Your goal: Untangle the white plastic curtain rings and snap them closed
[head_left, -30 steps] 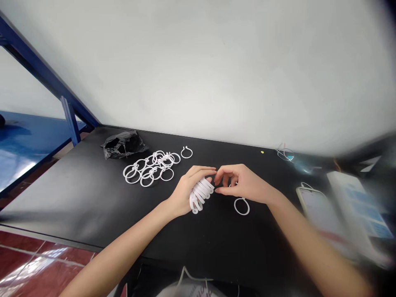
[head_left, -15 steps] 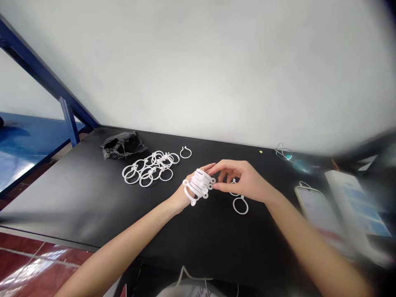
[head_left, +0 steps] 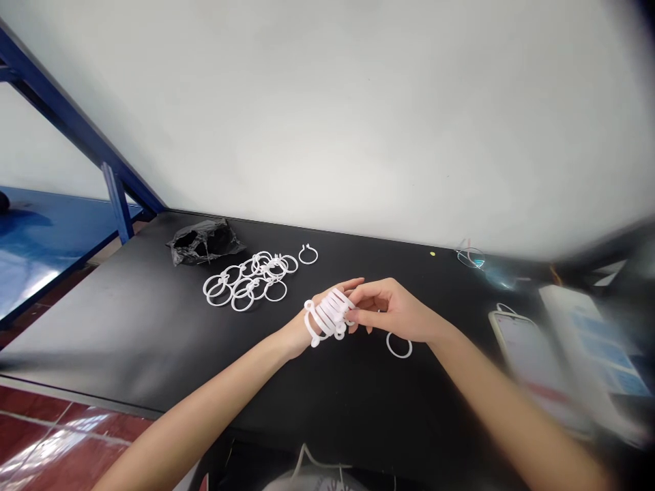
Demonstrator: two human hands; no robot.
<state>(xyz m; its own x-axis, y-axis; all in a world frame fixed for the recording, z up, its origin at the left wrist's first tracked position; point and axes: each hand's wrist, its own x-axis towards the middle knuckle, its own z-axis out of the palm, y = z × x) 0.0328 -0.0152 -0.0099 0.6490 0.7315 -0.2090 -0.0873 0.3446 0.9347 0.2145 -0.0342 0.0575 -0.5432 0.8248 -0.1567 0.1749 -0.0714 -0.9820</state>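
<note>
Several white plastic rings [head_left: 327,315] with small round eyelets sit side by side around my left hand [head_left: 303,327], looped over its back and palm. The fingers of that hand stretch out past the rings and point away to the right; they are partly hidden. My right hand [head_left: 396,308] is closed in a pinch, thumb and index finger on the ring nearest the left fingertips. A loose white ring [head_left: 399,345] lies on the black table just below my right hand. More white rings [head_left: 243,294] lie in an overlapping pile on the left, with one separate ring [head_left: 308,255] beyond it.
A crumpled black plastic bag [head_left: 205,242] rests behind the pile on the black table [head_left: 143,320]. On the right are a phone [head_left: 522,348] with a cable, a blurred white and blue box [head_left: 588,341], and glasses [head_left: 471,258]. A pale wall stands behind.
My right hand has shifted slightly left and down, its fingertips now on the outermost ring around my left hand. One loose ring beside it is now mostly covered by the hand.
</note>
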